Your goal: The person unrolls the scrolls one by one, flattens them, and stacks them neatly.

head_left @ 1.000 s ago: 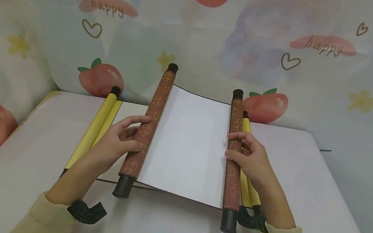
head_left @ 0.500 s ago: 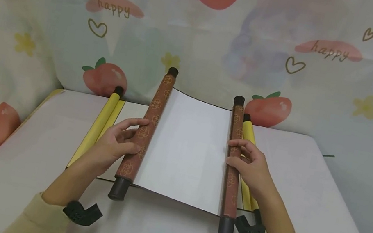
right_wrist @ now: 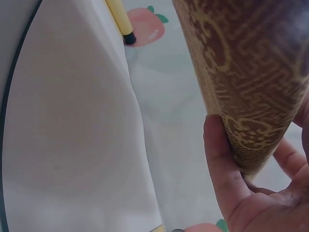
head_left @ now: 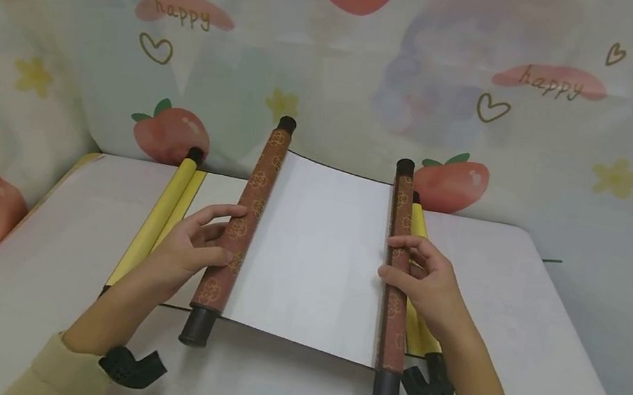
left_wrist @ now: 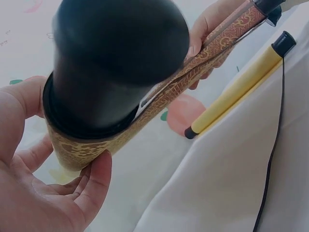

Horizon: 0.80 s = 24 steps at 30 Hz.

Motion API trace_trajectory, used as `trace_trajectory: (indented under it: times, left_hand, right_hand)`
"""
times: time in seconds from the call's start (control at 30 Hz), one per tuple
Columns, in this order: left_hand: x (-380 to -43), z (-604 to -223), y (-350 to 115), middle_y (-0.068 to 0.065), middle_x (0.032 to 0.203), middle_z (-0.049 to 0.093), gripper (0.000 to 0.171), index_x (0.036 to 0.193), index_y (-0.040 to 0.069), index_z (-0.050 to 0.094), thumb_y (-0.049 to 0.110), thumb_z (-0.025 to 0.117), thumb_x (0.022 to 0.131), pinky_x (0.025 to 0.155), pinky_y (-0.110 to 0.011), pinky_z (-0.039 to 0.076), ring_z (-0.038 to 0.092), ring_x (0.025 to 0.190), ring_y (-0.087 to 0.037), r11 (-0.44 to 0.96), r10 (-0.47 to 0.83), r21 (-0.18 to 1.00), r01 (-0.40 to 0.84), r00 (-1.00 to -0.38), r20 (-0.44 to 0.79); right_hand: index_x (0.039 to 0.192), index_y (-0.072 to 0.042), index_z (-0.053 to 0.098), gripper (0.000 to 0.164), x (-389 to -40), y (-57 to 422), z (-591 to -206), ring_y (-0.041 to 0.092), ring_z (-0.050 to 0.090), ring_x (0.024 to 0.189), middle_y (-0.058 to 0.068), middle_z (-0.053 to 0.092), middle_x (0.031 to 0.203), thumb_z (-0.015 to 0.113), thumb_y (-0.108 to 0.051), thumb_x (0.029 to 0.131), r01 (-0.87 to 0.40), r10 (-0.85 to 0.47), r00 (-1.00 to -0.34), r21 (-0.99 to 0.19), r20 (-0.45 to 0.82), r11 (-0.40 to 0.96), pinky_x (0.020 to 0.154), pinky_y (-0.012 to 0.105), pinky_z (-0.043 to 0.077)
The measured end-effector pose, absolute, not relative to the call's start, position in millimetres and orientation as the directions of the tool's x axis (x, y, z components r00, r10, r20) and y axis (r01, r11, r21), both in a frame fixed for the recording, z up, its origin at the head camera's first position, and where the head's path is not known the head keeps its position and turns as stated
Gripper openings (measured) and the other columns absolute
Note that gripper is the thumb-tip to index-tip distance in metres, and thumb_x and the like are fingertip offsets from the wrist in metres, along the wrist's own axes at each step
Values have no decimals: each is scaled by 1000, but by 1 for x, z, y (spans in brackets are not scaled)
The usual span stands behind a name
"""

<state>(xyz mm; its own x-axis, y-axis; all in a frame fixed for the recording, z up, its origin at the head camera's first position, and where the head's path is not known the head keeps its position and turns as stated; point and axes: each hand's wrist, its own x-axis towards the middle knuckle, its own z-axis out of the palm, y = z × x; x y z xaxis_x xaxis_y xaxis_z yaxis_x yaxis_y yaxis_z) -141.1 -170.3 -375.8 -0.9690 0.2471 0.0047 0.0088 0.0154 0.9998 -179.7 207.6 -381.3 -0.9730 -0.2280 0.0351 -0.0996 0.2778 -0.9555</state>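
Observation:
A hanging scroll with white paper [head_left: 313, 253] is held partly unrolled, tilted in front of me. Its two rollers are brown-red with gold flower patterns and black end knobs. My left hand [head_left: 195, 243] grips the left roller [head_left: 260, 180], thumb on the near face. On the other side, my right hand [head_left: 428, 277] pinches the right roller [head_left: 403, 213] between thumb and fingers. The left wrist view shows a black end knob [left_wrist: 120, 43] up close. Gold-patterned cloth [right_wrist: 256, 72] fills much of the right wrist view. Lower finger parts are hidden behind the rollers.
Beneath the held scroll, a second scroll with yellow rollers lies spread on the white-covered table [head_left: 521, 332]; its left roller [head_left: 151, 225] and right roller [head_left: 421, 339] stick out at the sides. A cloth backdrop [head_left: 339, 67] printed with peaches rises behind the table.
The held scroll has come slightly down and nearer. My left hand has shifted a little left with its roller, so the white span is somewhat wider. Both grips stay the same.

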Motion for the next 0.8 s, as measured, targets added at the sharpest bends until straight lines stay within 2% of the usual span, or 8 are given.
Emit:
trace_trajectory:
  times: [0.13,0.27,0.4,0.63,0.8]
  left_hand:
    - [-140,-374,-173,-16,146,41,66,146,14,43,-2,59,84,90,-36,51,48,125,-32,6,240,1000,14,-971,12]
    - [-139,-372,-174,-17,146,41,66,146,13,43,-2,59,84,90,-35,51,50,123,-30,-2,245,1000,15,-969,15]
    - [-138,-371,-174,-17,146,42,65,146,13,43,-2,59,84,90,-34,51,51,122,-29,-4,248,1000,16,-969,17]
    - [-139,-368,-174,-16,145,41,64,145,13,43,-3,58,85,89,-33,52,51,121,-28,-14,246,1000,27,-969,30]
    - [-138,-367,-174,-16,145,41,64,146,13,43,-4,58,85,89,-33,52,50,121,-28,-14,249,1000,23,-968,26]
  right_hand:
    - [134,-9,52,45,-180,207,-380,33,55,118,10,43,142,69,-13,92,-99,-220,-975,-954,36,282,83,23,54]
    - [135,-9,51,45,-178,208,-378,37,52,124,11,41,144,68,-14,93,-94,-220,-975,-956,32,278,84,22,53]
    - [134,-8,52,43,-178,209,-378,34,54,121,12,42,143,67,-14,95,-104,-227,-973,-958,42,267,84,24,54]
    - [131,-3,54,35,-178,210,-376,16,64,105,13,45,138,62,-13,98,-120,-219,-973,-966,68,231,80,28,57]
    - [130,-4,54,40,-179,210,-377,17,62,108,12,42,140,68,-18,95,-105,-219,-974,-963,50,246,81,26,56]
